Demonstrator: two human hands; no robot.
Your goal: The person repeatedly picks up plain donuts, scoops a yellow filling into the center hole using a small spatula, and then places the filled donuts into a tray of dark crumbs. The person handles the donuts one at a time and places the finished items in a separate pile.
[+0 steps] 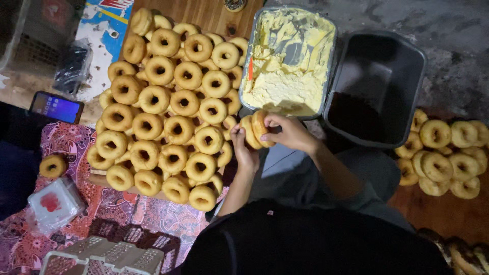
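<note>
My left hand (242, 148) and my right hand (288, 133) together hold one golden ring doughnut (256, 128), which looks split into two halves, just below a metal tray of pale yellow cream (288, 66). The left fingers grip its left half and the right fingers curl over its right half. A large heap of plain doughnuts (168, 107) lies on a wooden board to the left of my hands.
A dark tub with brown powder (377, 91) stands right of the cream tray. More doughnuts (448, 158) lie at the right. At the left are a lone doughnut (53, 165), a phone (56, 107), a plastic bag (53, 203) and a white crate (107, 257).
</note>
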